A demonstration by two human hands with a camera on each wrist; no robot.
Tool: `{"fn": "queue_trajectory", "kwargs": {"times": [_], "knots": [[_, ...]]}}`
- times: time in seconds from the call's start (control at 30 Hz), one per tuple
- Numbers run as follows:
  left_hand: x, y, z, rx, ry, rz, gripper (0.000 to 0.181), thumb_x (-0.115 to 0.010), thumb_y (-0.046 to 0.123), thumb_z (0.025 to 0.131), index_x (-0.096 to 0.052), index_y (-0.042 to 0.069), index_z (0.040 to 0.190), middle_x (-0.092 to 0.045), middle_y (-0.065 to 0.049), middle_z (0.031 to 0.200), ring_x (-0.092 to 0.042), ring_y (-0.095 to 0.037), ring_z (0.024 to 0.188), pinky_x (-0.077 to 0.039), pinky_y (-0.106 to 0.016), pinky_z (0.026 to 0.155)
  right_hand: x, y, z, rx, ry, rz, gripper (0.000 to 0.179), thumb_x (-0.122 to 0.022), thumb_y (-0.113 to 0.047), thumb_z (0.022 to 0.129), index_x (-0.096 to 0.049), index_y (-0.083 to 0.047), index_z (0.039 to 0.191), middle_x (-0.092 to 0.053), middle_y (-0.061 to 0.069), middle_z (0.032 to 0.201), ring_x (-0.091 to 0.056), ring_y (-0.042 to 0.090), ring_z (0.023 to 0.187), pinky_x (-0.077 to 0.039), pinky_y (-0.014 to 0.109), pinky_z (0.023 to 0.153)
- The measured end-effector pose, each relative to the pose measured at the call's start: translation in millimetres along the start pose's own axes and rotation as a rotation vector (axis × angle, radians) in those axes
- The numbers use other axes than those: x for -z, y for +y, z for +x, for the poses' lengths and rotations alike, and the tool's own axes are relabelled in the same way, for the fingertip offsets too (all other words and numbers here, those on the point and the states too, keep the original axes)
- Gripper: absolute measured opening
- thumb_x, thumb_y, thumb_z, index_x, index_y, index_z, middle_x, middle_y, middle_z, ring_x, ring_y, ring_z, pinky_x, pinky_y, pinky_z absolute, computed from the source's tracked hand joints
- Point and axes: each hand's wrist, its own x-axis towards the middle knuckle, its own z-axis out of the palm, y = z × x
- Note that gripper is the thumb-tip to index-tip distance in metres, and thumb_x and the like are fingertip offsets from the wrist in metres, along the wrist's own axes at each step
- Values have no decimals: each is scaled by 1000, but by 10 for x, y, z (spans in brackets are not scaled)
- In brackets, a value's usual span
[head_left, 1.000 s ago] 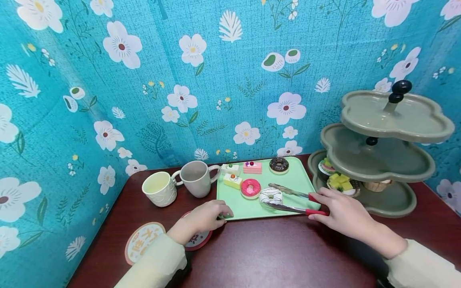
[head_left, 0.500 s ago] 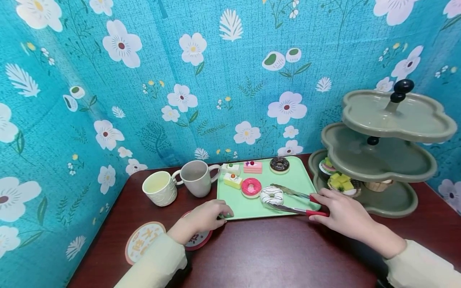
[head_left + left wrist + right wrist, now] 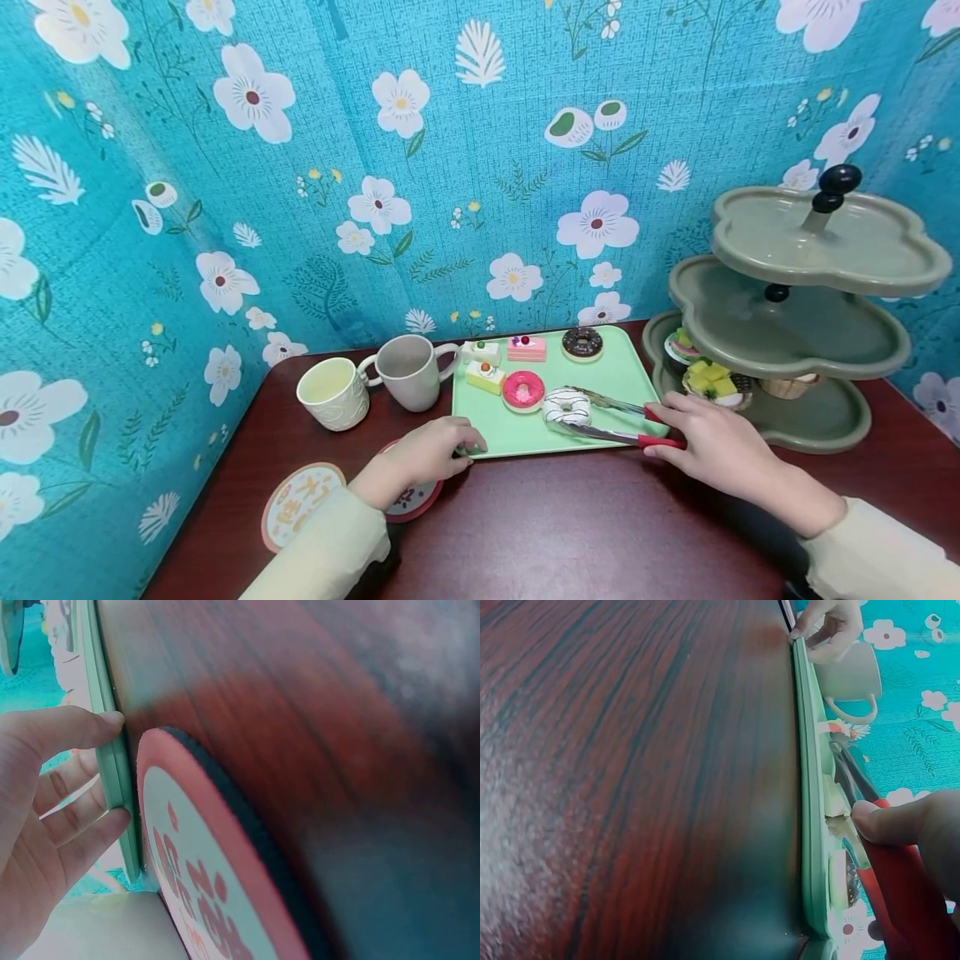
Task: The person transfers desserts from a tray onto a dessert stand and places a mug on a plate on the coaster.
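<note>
Left hand (image 3: 433,452) pinches tray (image 3: 513,433), right hand (image 3: 712,437) grips tongs (image 3: 611,435) around white donut (image 3: 558,404), as before.

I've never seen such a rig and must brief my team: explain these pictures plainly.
There is no machine: the left grip and right grip are a person's bare hands. One picture comes from a head-worn camera; the other two from wrist cameras. The dark table bears a green tray of doughnuts and cake slices, two mugs, two coasters and a three-tiered stand. The left grip holds the tray's edge; the right holds red-handled tongs straddling a white-iced doughnut.
</note>
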Motion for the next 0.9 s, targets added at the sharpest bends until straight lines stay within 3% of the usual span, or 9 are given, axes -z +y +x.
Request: {"fn": "queue_trajectory", "kwargs": {"times": [0.57,0.9], "knots": [[1,-5,6,-2,-1,-1,22,-74,4,92,-77,12,112,-66,3,100,-59,-7,90,-54,-25,83,227,-89,-17,26,22,-34,52,-91,-36,74,-76,-5,113,-61,-2,98,-51,11,73,-42,28,50],[-2,-6,4,1,-2,-2,21,-74,5,92,-77,12,113,-66,3,101,-60,-7,91,-54,-25,83,460,-132,-29,27,28,-64,57,-91,-36,73,-75,-2,117,-66,6,105,-64,24,82,-55,47,68]]}}
